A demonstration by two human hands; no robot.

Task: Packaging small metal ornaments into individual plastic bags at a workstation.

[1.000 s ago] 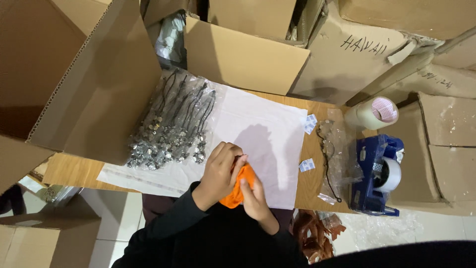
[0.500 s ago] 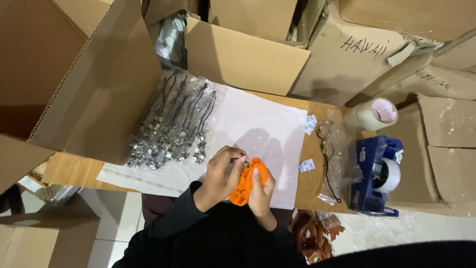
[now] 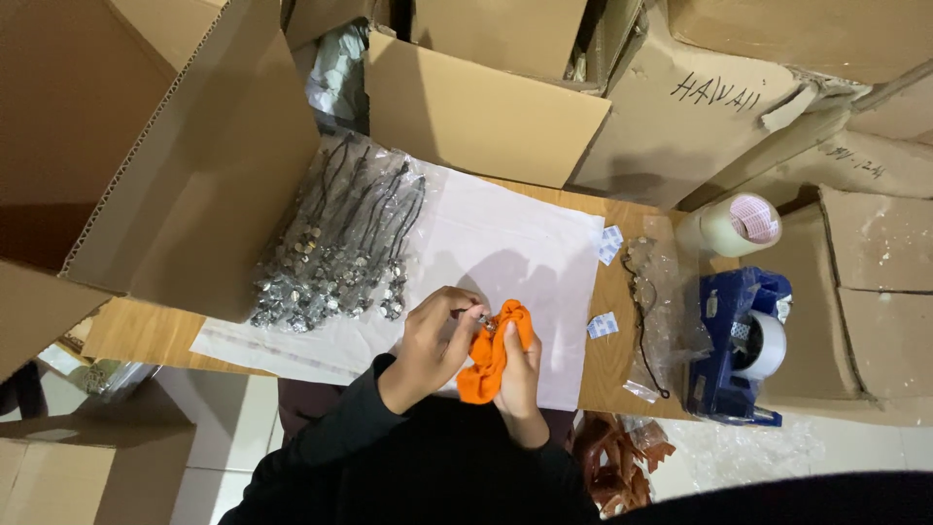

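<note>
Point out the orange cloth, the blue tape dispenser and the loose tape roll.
orange cloth (image 3: 483, 367), head view, on its bunched middle
blue tape dispenser (image 3: 724, 335), head view, on its blue body
loose tape roll (image 3: 741, 225), head view, on its pale side

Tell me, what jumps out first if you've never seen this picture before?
The bright orange cloth at the bottom middle stands out most, pinched between the left hand and the right hand, which press a small metal piece into it. To the left, a heap of silvery trinkets on black cords lies on a white sheet. At the right sits a blue tape dispenser.
</note>
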